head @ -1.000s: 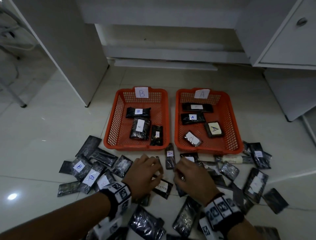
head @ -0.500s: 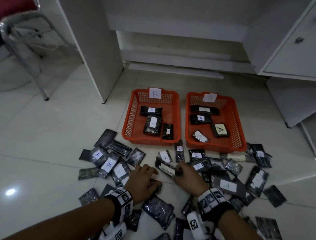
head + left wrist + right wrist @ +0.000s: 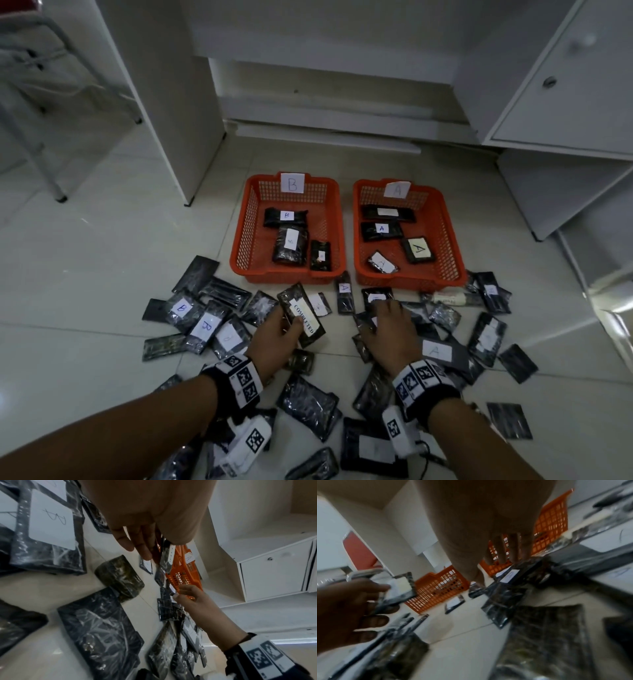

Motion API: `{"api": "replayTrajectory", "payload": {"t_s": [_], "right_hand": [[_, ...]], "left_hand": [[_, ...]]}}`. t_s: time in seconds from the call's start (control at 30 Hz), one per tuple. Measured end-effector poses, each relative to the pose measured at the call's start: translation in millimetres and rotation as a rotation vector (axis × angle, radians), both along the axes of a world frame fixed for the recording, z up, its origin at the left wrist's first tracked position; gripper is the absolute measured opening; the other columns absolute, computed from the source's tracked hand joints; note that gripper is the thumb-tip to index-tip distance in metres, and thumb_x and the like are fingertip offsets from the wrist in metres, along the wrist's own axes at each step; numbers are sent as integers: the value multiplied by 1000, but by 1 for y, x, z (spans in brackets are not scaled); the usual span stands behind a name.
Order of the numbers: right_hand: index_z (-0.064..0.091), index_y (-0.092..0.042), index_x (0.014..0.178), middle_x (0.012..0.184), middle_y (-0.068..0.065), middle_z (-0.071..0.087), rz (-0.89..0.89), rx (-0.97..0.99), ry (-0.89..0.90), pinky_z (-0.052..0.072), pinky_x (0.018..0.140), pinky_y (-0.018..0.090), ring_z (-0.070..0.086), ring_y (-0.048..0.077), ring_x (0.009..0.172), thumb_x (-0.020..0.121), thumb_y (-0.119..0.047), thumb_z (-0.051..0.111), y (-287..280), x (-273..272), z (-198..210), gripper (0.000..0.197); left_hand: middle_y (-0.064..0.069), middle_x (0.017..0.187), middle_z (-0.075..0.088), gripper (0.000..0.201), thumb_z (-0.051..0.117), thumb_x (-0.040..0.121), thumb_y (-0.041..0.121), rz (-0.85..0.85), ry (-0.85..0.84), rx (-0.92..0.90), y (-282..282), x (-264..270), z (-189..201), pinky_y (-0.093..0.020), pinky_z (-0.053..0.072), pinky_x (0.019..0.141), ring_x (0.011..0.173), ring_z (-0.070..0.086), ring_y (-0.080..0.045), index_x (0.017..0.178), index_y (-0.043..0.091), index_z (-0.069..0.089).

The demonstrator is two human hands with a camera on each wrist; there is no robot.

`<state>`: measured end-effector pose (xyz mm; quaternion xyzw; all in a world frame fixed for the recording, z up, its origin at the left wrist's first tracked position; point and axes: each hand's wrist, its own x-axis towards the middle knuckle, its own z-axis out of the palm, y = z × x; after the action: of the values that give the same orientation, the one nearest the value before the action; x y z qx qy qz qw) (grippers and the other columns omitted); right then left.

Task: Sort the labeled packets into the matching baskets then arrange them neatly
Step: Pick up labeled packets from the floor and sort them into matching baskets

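Observation:
Two orange baskets stand side by side on the floor: basket B (image 3: 240,240) on the left holds three black packets, and basket A (image 3: 452,240) on the right holds several. Many black labeled packets lie scattered in front of them. My left hand (image 3: 279,337) grips a black packet labeled "COMPLETED" (image 3: 301,313), with the thumb on its top, lifted just in front of basket B. My right hand (image 3: 390,323) lies palm down with straight fingers touching loose packets (image 3: 376,297) in front of basket A. In the right wrist view, the fingers (image 3: 513,547) point down at an A-labeled packet (image 3: 509,576).
White cabinet panels (image 3: 178,102) and a drawer unit (image 3: 565,102) stand behind the baskets. A metal chair leg (image 3: 51,178) is at the far left. Packets labeled B (image 3: 205,327) lie left of my left hand, and a large A packet (image 3: 436,351) lies right of my right hand.
My right hand has let go of the COMPLETED packet and moved right onto packets before basket A. My left hand has raised that packet. The head view has tilted up.

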<state>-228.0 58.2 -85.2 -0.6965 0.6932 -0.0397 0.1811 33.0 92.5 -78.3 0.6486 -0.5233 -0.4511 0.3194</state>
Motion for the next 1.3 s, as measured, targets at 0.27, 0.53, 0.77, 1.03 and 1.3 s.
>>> {"api": "replayTrajectory", "payload": {"t_s": [0.27,0.53,0.77,1.03,1.3], "right_hand": [[27,-29,164,156,5,33,178,111,106,43,113,47,38,40,140,92,-13,66,-15,-9,-9,83],[66,-27,124,126,-7,60,287,15,239,43,94,38,44,24,118,92,-31,69,-30,-30,-1,32],[75,-24,117,105,-10,77,66,295,-540,54,85,27,72,4,94,101,-16,66,-27,-36,24,20],[68,-18,124,114,12,77,-259,305,-1104,62,74,36,77,29,98,108,-16,55,-19,-20,52,21],[50,-35,122,109,-8,77,-186,226,-959,54,77,26,72,10,97,95,-35,75,-12,-20,57,37]], "left_hand": [[14,99,74,17,55,102,39,5,-8,66,8,14,2,-35,57,88,89,69,-3,118,44,58],[7,96,71,9,53,103,43,-42,-41,72,6,9,7,-33,54,84,86,68,-12,99,50,50],[7,102,74,13,54,103,35,-83,44,82,-3,-2,8,-44,57,91,92,70,-12,114,38,59],[9,112,73,20,56,101,25,-156,89,66,-7,-19,18,-43,57,94,101,70,-15,116,37,59],[9,79,63,20,39,108,17,-109,113,44,-5,-35,33,-17,44,63,70,57,-5,108,22,58]]}}
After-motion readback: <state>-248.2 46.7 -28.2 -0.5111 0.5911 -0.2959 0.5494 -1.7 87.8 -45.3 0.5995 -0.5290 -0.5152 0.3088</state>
